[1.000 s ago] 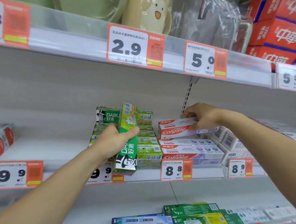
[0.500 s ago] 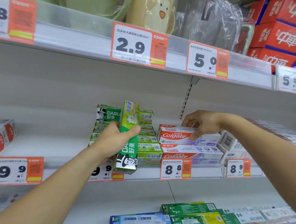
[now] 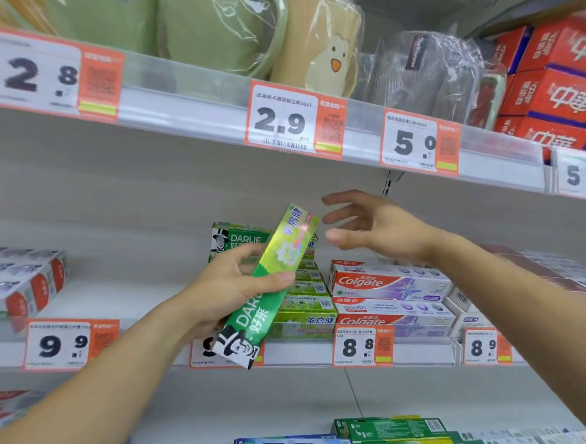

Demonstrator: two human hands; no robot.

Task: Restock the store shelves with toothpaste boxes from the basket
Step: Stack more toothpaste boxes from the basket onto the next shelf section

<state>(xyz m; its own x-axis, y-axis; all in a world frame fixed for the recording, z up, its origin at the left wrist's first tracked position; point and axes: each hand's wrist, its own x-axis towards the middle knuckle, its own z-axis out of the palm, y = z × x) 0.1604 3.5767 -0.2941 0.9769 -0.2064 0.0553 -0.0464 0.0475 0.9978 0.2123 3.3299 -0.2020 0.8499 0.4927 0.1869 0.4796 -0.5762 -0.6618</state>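
Gripping the green Darlie box in my left hand, right hand spread empty, I should seat it flat atop the Darlie stack

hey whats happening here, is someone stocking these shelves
Yes, it looks like restocking. The left hand grips a green Darlie toothpaste box, tilted, in front of the stack of green Darlie boxes on the middle shelf. The right hand is open and empty in the air beside the box's upper end, above the Colgate stack, which sits next to the green stack. The held box is not yet on the shelf.
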